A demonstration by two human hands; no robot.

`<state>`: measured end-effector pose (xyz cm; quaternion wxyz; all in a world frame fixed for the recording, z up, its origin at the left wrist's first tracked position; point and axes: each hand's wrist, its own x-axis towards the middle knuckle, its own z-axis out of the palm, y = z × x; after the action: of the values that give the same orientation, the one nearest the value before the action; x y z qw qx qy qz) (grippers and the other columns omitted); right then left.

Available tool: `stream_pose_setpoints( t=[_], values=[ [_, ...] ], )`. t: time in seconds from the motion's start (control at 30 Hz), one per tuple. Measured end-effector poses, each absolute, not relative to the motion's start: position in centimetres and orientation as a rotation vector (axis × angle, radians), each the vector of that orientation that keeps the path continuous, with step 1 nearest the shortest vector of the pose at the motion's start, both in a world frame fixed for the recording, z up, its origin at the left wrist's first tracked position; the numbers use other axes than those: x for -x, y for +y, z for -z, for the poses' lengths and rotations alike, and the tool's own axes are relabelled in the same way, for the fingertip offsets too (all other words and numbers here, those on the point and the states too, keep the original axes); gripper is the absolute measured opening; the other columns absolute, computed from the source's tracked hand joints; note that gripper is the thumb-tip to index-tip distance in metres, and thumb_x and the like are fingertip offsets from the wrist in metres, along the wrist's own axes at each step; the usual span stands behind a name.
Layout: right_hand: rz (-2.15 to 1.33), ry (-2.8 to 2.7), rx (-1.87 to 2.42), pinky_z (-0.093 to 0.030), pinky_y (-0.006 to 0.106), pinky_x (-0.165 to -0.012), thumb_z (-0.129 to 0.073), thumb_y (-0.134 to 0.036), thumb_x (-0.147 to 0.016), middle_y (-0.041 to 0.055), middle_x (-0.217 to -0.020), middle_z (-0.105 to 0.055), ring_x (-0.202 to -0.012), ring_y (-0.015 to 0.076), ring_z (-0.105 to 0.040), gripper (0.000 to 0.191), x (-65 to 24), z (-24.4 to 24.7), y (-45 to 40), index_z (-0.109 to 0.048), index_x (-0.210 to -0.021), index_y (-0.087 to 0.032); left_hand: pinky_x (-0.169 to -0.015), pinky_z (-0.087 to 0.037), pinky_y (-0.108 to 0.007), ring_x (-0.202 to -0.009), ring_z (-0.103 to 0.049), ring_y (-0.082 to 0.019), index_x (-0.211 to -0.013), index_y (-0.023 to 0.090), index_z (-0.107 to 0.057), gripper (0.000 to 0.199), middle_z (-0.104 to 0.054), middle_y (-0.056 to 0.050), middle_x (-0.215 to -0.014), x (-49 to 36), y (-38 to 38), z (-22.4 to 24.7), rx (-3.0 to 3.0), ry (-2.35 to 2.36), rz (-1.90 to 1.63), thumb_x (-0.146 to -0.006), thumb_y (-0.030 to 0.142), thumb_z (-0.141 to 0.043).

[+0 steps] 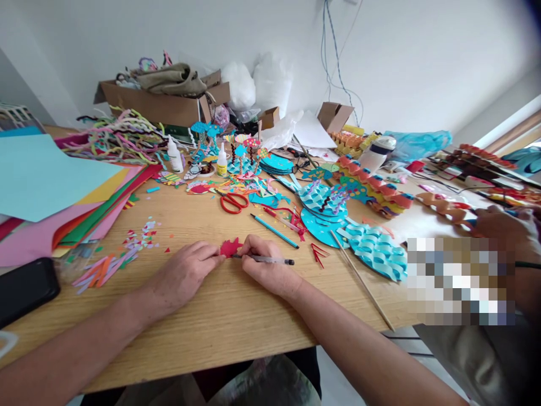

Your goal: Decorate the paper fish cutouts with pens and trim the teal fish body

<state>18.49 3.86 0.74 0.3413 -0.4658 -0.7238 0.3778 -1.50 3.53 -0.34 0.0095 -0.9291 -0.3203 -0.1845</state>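
Head view: right grip [270, 275] clamps translucent pen [274, 260] — left grip [186, 274] holds jagged red paper [229, 248].

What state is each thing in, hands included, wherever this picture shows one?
Left hand: fingertips on the red paper cutout
Right hand: closed around the clear-barrelled pen
Red paper cutout: lying on the table
Clear-barrelled pen: tip end at the cutout
Red-handled scissors: unheld; blade opening unclear
Blue pen: lying unheld
Yellow-labelled squeeze bottle: upright
Large cardboard box: open, heaped full
Black phone: lying flat

right hand [274, 277] grips pen [271, 260] at red paper [229, 248] (left hand [181, 277] touching it)
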Motion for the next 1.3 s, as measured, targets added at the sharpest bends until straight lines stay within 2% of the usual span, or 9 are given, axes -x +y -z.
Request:
stream_pose_setpoints(
  t=[0.43, 0.77, 0.9, 1.3],
  values=[
    [-1.047, -1.829, 1.21, -0.027, 0.019, -0.045, -0.045, -0.008, -0.062, -0.0063, -0.053, -0.043, -0.048, 0.0075, -0.035, 0.011, -18.46, -1.21, 3.92, -0.046, -0.062, -0.019, -0.081, -0.049, -0.033, -0.093, -0.055, -0.018, -0.102, 0.016, -0.064, 0.036, -0.064, -0.007, -0.099, 1.52, 3.56, 0.38, 2.856, -1.004, 0.598, -0.091, 0.008, -0.031],
    [-1.09, -1.74, 1.19, -0.026, 0.02, -0.046, -0.046, -0.015, -0.063, -0.0057, -0.055, -0.043, -0.049, 0.0082, -0.035, 0.004, -18.6, -1.04, 4.25, -0.047, -0.064, -0.019, -0.079, -0.05, -0.034, -0.089, -0.057, -0.019, -0.101, 0.012, -0.063, 0.032, -0.065, -0.009, -0.097, 1.46, 3.55, 0.39, 2.872, -0.958, 0.587, -0.09, 0.007, -0.033],
    [-1.056, -1.771, 1.198, -0.027, 0.02, -0.047, -0.045, -0.012, -0.062, -0.0052, -0.057, -0.046, -0.05, 0.0081, -0.037, 0.007, -18.49, -1.21, 4.2, -0.047, -0.063, -0.018, -0.079, -0.051, -0.033, -0.088, -0.057, -0.019, -0.099, 0.013, -0.063, 0.034, -0.065, -0.008, -0.096, 1.44, 3.43, 0.18, 2.85, -0.961, 0.54, -0.089, 0.004, -0.032],
    [-1.011, -1.772, 1.203, -0.026, 0.02, -0.046, -0.044, -0.011, -0.061, -0.006, -0.054, -0.043, -0.048, 0.0075, -0.035, 0.008, -18.41, -0.89, 4.25, -0.045, -0.061, -0.019, -0.078, -0.05, -0.035, -0.09, -0.055, -0.02, -0.107, 0.013, -0.06, 0.033, -0.063, -0.008, -0.098, 1.47, 3.49, 0.55, 2.88, -0.952, 0.565, -0.088, 0.004, -0.034]
  ],
)
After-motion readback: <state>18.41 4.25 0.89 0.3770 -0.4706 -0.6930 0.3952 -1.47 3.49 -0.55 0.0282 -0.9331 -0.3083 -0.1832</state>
